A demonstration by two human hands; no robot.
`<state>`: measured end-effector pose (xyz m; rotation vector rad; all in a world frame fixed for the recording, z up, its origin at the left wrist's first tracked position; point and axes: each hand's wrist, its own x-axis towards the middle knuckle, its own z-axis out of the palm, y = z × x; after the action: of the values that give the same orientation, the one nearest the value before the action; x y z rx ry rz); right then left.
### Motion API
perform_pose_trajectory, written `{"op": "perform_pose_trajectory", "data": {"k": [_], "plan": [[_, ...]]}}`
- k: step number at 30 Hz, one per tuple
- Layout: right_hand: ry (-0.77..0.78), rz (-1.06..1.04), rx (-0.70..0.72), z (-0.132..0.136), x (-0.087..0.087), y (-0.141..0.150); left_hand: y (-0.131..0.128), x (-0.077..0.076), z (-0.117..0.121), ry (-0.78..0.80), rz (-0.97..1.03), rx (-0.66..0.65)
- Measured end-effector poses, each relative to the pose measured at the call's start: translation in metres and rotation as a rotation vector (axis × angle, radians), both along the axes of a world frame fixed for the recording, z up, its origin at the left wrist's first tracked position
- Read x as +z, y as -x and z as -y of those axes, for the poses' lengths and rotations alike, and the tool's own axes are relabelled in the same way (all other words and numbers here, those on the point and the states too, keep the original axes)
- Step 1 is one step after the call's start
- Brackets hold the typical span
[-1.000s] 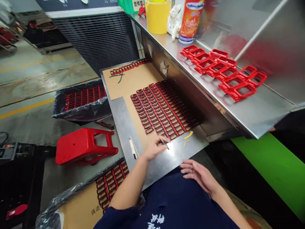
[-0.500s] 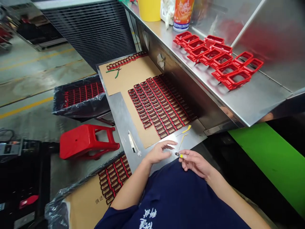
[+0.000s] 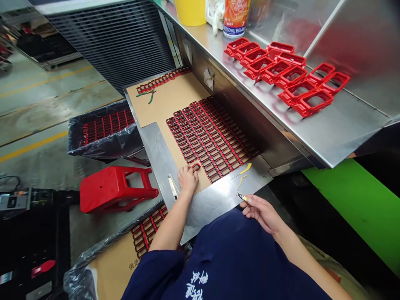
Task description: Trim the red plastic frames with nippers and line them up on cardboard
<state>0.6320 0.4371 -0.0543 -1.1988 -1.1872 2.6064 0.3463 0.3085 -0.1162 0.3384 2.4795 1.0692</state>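
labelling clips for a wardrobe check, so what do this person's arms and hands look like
The left hand and right hand are bare, with no gloves to be seen, and no watch or bracelet shows at either wrist. The forearms are uncovered below the short sleeves of a dark navy shirt, which has white characters on its front.

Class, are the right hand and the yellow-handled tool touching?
Touching: in the head view, the right hand pinches the yellow-handled tool between thumb and fingers.
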Motion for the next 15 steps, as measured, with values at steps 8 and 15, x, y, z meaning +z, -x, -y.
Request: {"op": "perform_pose_trajectory", "data": {"k": [8,15], "plan": [[-0.280,-0.185,0.109,0.005,0.048,0.006,-0.089,0.075,0.021,-0.456,0.639,-0.153],[-0.313,-0.344,0.154,0.010,0.081,0.011,-0.137,0.116,0.030,-0.904,1.301,-0.282]]}}
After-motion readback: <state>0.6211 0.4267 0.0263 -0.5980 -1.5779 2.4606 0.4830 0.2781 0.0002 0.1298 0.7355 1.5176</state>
